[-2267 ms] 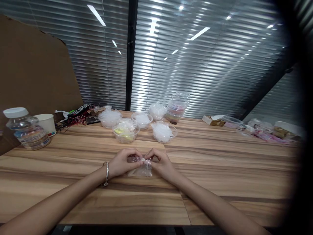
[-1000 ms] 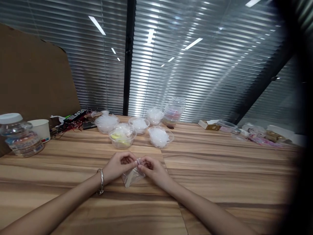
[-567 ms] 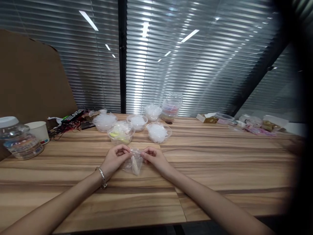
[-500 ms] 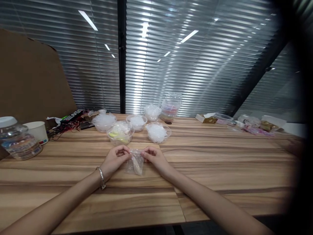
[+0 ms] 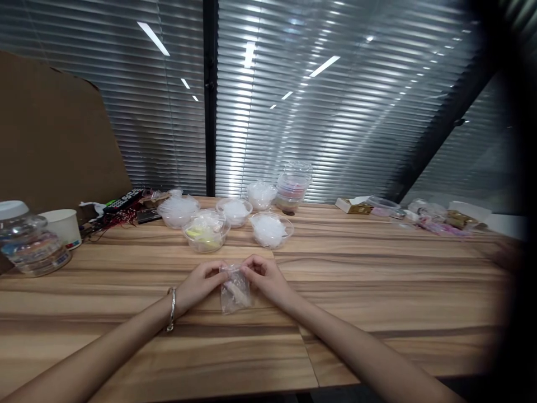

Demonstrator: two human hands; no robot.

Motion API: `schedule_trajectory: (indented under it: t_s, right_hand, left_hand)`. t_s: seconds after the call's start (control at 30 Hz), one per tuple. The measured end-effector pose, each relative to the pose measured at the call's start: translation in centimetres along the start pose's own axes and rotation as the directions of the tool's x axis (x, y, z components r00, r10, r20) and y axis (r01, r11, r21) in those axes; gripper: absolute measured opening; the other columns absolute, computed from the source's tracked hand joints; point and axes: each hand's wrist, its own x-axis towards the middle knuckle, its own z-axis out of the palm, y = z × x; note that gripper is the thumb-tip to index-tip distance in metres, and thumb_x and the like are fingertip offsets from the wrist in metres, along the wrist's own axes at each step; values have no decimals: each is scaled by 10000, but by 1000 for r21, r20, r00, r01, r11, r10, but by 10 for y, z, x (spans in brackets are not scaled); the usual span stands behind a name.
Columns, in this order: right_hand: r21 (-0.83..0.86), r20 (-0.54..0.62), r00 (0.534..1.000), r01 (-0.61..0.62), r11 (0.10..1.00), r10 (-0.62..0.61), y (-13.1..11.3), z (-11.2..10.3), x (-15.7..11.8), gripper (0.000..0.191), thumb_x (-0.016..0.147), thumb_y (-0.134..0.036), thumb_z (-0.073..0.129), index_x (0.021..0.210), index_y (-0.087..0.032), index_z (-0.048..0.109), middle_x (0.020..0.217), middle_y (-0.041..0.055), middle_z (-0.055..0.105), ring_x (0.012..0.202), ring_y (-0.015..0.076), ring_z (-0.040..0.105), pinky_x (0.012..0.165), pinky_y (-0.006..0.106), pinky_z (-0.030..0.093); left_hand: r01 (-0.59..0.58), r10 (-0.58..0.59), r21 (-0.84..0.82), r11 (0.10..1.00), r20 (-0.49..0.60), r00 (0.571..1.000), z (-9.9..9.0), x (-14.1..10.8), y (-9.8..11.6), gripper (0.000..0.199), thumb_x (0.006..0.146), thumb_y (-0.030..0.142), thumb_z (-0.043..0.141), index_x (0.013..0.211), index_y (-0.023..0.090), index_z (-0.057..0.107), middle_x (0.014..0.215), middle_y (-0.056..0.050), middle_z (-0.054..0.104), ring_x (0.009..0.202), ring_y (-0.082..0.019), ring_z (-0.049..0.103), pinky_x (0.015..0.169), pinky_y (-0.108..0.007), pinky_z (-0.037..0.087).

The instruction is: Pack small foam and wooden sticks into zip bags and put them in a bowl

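Observation:
Between my hands a small clear plastic bag (image 5: 235, 294) hangs just over the wooden table (image 5: 201, 358). Inside it lies a pale, slender item whose kind I cannot make out. My left hand (image 5: 205, 282), with a silver bracelet on the wrist, pinches the bag's upper left corner. The upper right corner is pinched by my right hand (image 5: 264, 275). Beyond the hands stands a clear bowl (image 5: 206, 238) with yellow and clear packets in it. To its right is another clear bowl (image 5: 271, 230) full of whitish plastic pieces.
More clear bowls (image 5: 234, 211) and a stack of clear tubs (image 5: 292, 187) stand at the back. A lidded jar (image 5: 36, 246) and a paper cup (image 5: 62, 226) are at left. Small boxes (image 5: 353, 206) and pink packets (image 5: 444, 226) lie at right, near another person's blurred hand (image 5: 505, 254).
Both hands and the bag have come slightly lower and nearer to me. The bag has shifted a little to the right, and the pale item lies more slanted in it.

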Motion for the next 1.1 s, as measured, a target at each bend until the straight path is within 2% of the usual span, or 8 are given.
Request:
schedule_trajectory:
  t_s: [0.13, 0.3, 0.67, 0.97, 1.1]
  right_hand:
    - [-4, 31, 999, 28, 1000, -28, -3, 2, -2, 194, 843, -347, 562, 797, -159, 567, 723, -5, 525, 659, 105, 468, 607, 224, 364]
    - [-50, 101, 995, 6, 999, -1, -2, 3, -4, 214, 843, -372, 560, 849, -162, 599, 777, 12, 567, 714, 121, 500, 658, 237, 388]
    - [-81, 111, 994, 12, 997, -3, -3, 5, -7, 227, 826, -367, 581, 787, -148, 626, 746, 26, 591, 693, 129, 502, 634, 242, 385]
    - [-65, 126, 992, -11, 998, 19, -11, 7, -10, 246, 837, -400, 562, 804, -161, 612, 763, 16, 573, 730, 135, 505, 667, 240, 390]
    - [-24, 98, 995, -26, 999, 28, -12, 7, -10, 238, 826, -395, 581, 789, -160, 597, 736, 9, 569, 689, 124, 503, 630, 230, 385]
  left_hand:
    - [-29, 31, 96, 995, -17, 999, -1, 1, -5, 286, 821, 376, 534, 743, 109, 605, 711, -13, 547, 695, -135, 474, 658, -237, 369]
    - [-83, 83, 112, 990, 5, 997, -1, -1, -6, 314, 832, 399, 527, 768, 108, 628, 740, -28, 584, 722, -144, 505, 682, -241, 389]
    - [-128, 127, 211, 969, 16, 992, 0, -3, -5, 282, 828, 377, 535, 772, 127, 655, 749, -33, 640, 733, -153, 542, 682, -234, 405]
    - [-132, 133, 207, 969, 8, 991, 1, -3, -6, 299, 837, 386, 518, 757, 129, 649, 728, -28, 622, 715, -152, 534, 667, -231, 408]
    - [-137, 134, 169, 976, 24, 991, 2, -4, -4, 296, 843, 386, 514, 775, 130, 648, 757, -29, 625, 740, -153, 536, 698, -234, 410]
